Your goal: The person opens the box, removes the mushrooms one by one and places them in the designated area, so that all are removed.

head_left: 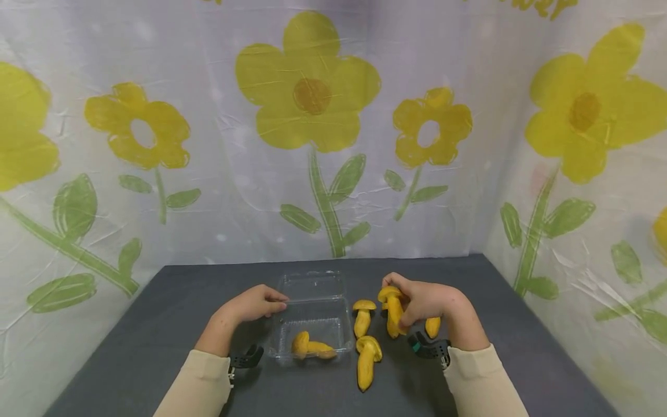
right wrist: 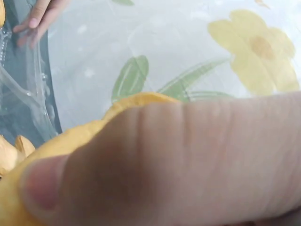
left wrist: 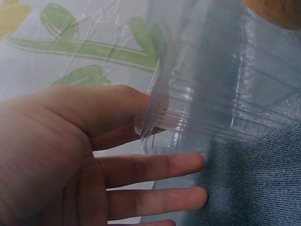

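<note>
A clear plastic clamshell container (head_left: 337, 318) lies with its lid raised away at the back, and one yellow mushroom (head_left: 311, 347) rests inside near the front. My left hand (head_left: 254, 303) pinches the container's left rim between thumb and index finger; in the left wrist view the other fingers stretch below the plastic wall (left wrist: 202, 110). To the right of the container, my right hand (head_left: 429, 298) grips a yellow mushroom (head_left: 394, 314), cap toward the back. The right wrist view shows the thumb (right wrist: 122, 165) pressed along that mushroom (right wrist: 77, 136), hiding much of it.
Between container and right hand lie two mushrooms, one farther back (head_left: 363, 318) and one nearer (head_left: 367, 365). Another mushroom (head_left: 433, 327) shows partly under the right hand. The dark table (head_left: 172, 324) meets flower-printed white sheeting (head_left: 219, 202) at the back and sides.
</note>
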`<action>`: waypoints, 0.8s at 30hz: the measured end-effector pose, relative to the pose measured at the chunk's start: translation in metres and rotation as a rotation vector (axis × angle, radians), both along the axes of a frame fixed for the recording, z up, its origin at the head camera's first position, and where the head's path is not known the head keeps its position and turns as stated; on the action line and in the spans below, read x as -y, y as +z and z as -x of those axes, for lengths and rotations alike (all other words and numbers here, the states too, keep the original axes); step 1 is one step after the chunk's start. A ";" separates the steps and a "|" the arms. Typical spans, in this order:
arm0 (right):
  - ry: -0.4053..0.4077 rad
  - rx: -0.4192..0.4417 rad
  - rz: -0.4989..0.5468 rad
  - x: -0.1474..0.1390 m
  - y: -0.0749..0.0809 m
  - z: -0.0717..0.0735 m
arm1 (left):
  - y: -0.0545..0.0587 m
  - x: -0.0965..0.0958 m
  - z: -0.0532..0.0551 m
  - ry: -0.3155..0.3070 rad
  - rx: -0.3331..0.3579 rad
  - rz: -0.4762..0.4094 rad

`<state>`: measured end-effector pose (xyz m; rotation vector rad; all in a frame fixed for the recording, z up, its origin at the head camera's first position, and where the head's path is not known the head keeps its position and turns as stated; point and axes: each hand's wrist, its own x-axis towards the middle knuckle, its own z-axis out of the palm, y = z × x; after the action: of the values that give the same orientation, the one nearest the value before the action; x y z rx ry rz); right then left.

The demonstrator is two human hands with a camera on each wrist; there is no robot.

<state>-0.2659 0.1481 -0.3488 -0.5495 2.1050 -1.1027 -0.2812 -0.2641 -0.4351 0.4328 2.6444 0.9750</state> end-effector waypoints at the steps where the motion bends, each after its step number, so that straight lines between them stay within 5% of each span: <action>1: -0.022 0.014 -0.001 -0.002 -0.001 0.000 | 0.001 -0.001 -0.001 0.001 0.004 -0.001; 14: -0.063 0.035 0.096 -0.028 -0.008 0.010 | 0.008 -0.002 0.002 -0.013 0.017 0.008; 24: -0.057 -0.068 -0.010 -0.025 -0.010 0.012 | 0.006 -0.002 0.003 -0.018 0.022 0.021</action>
<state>-0.2777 0.1732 -0.3586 -0.5312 2.1960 -1.1187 -0.2837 -0.2624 -0.4293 0.4375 2.6238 0.9411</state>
